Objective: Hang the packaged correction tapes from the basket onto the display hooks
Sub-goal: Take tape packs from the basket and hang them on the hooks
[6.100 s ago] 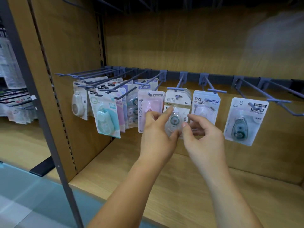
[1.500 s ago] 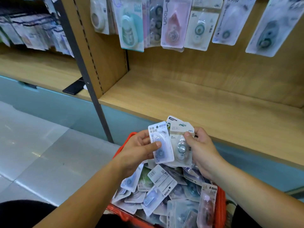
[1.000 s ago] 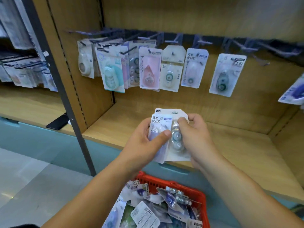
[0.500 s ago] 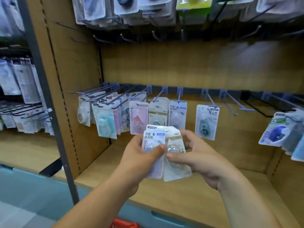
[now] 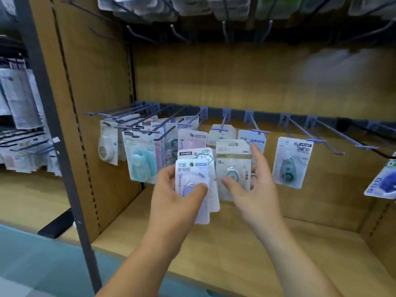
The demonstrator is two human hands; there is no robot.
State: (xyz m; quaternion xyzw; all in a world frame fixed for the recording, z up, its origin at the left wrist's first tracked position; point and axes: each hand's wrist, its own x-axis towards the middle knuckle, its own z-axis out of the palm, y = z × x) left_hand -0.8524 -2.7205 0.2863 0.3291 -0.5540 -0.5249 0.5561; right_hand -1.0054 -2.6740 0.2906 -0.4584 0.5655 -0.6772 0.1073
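My left hand (image 5: 176, 200) grips a small stack of packaged correction tapes (image 5: 194, 174), thumb across the front pack with the purple tape. My right hand (image 5: 255, 189) holds a single white "8m" pack (image 5: 233, 166), thumb on its front and index finger stretched up behind its right edge. This pack is raised just in front of the row of display hooks (image 5: 222, 125), below the hook carrying the same white packs. Other packs hang on the hooks to the left and right. The basket is out of view.
A wooden shelf board (image 5: 235, 243) lies below the hooks. A grey upright post (image 5: 64, 168) stands at the left. Several bare hooks (image 5: 334, 136) stick out at the right. More packs hang from an upper row (image 5: 214, 9) overhead.
My right hand has pulled the white 8m pack away from the stack and lifted it toward the hooks. Both hands have moved closer to the display.
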